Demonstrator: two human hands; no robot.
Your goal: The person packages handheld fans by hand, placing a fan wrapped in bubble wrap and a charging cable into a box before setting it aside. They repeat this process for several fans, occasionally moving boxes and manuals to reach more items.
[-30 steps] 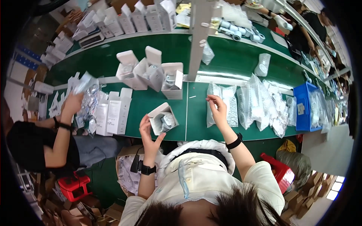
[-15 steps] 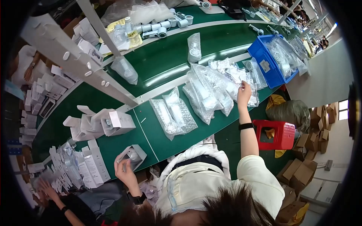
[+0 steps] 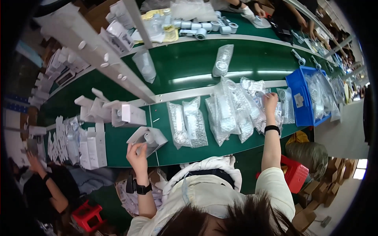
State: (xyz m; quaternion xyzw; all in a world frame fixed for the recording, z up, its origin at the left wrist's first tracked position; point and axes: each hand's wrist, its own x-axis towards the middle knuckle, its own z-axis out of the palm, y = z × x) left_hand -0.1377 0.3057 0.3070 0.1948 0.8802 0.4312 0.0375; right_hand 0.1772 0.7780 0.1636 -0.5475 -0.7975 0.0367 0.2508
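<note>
My left hand [image 3: 137, 156] grips the near side of an open white cardboard box [image 3: 158, 137]. Inside the box, part of a pale rounded object [image 3: 149, 137] shows. Over to the right, my right hand [image 3: 270, 103] reaches into a loose pile of small clear plastic packets [image 3: 256, 87]. Its fingertips are pinched together on a packet, whose contents I cannot make out. Just left of that hand lie several bubble-wrapped items [image 3: 225, 114], overlapping. Two more bubble-wrap bags [image 3: 195, 124] lie side by side between the box and that heap.
At the right end of the bench stands a blue bin [image 3: 300, 98] of bagged parts. White boxes [image 3: 132, 115] and folded cartons [image 3: 93, 147] occupy the left side. A metal post [image 3: 106, 59] slants across the left. One bubble-wrapped item [image 3: 223, 59] lies beyond. A red stool [image 3: 293, 175] stands below right.
The view has shifted, so the bench sits differently in the picture. My left hand stays on the white box; my right hand stays at the packets, its fingers now drawn closer together.
</note>
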